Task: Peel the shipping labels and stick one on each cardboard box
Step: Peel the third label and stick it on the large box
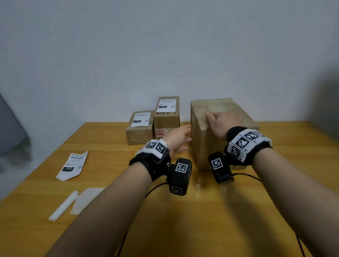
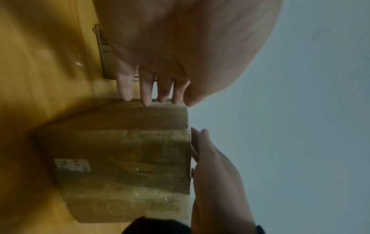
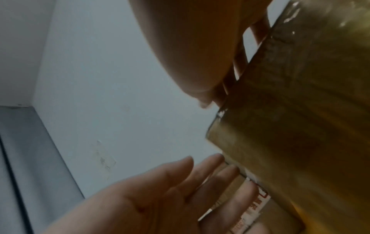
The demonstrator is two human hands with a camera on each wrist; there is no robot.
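Hands (image 1: pixel 221 122) flat on lg box (image 1: pixel 205 146)

Wooden table (image 1: pixel 187 224) against pale wall (image 1: pixel 161 42)

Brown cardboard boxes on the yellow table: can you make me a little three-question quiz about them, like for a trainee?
1. True or false: the big brown cardboard box already carries a white label on top.
2. How many small brown cardboard boxes wear white shipping labels?
3. Which hand lies on top of the big box? A) left hand B) right hand

Key: 1 false, its top shows only tape. 2 two: the low one and the taller one. 3 B.
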